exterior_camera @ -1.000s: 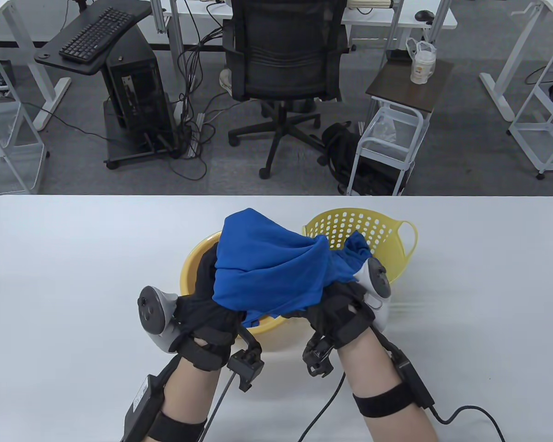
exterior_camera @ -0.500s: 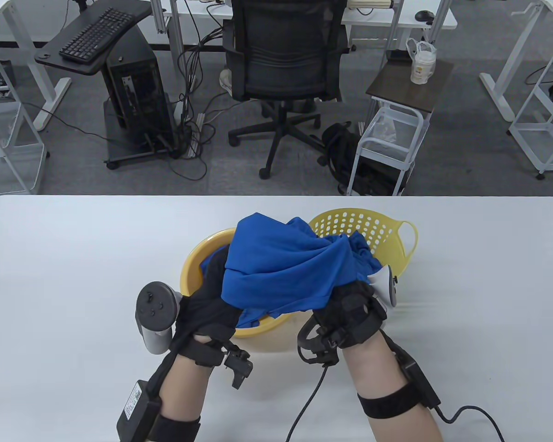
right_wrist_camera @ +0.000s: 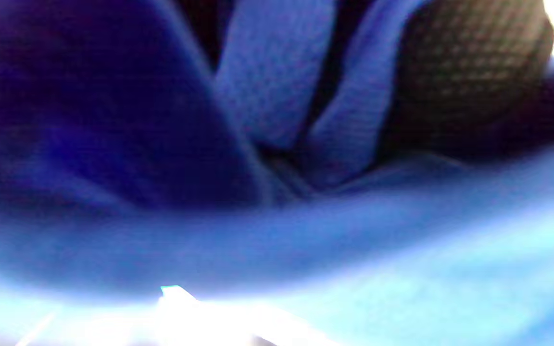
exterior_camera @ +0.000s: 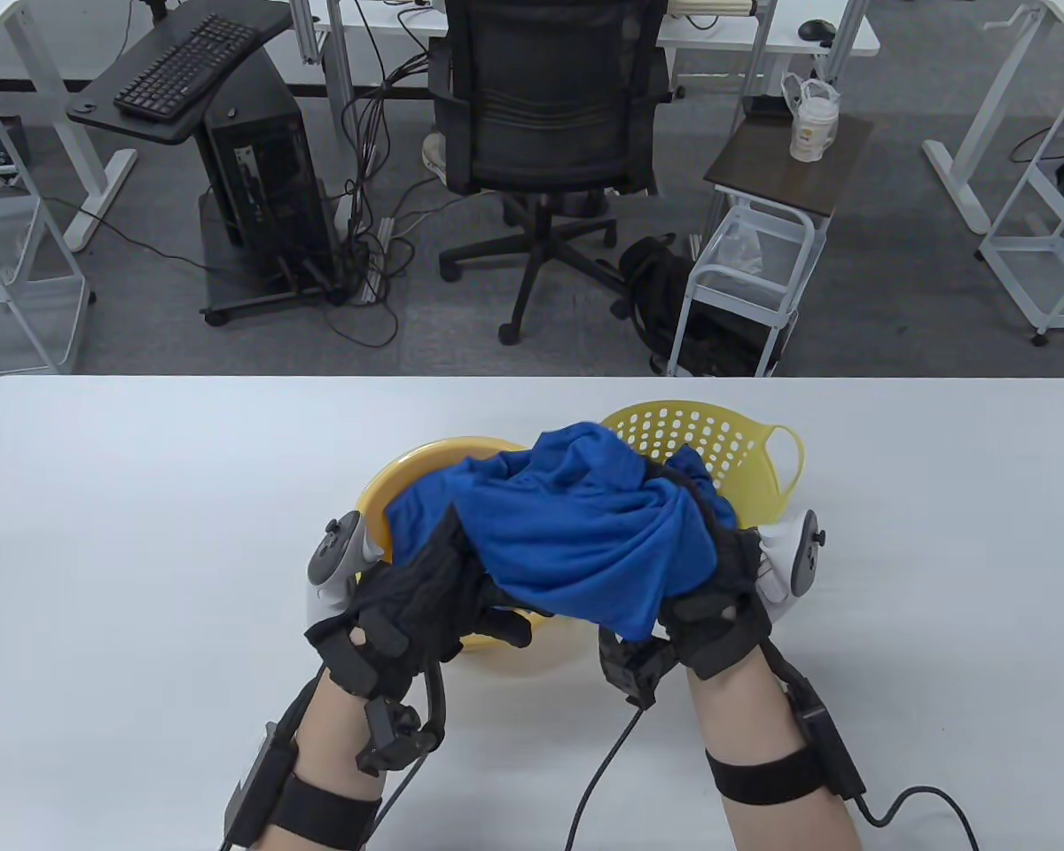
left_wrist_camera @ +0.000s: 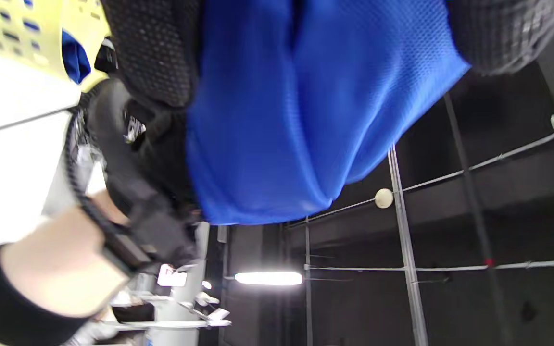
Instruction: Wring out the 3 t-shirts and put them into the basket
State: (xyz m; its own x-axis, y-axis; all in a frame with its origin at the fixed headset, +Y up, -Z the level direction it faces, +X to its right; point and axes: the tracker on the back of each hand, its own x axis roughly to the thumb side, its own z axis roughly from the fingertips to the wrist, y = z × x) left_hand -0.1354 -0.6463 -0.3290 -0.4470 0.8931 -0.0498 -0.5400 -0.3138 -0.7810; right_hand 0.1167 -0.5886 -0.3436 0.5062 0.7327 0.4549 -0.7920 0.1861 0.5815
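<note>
Now a shirt [exterior_camera: 585, 541] is gripped by both hands' fingers [exterior_camera: 496, 620] above the bowl [exterior_camera: 381, 496]; drips could be spilled onto the counter [exterior_camera: 142, 532].

From my remote station I find no lettering I can read anywhere: the white cup [exterior_camera: 813, 124] on the side table behind the work table carries an orange mark too small to make out, and the keyboard [exterior_camera: 186, 66] keys show only as specks.
</note>
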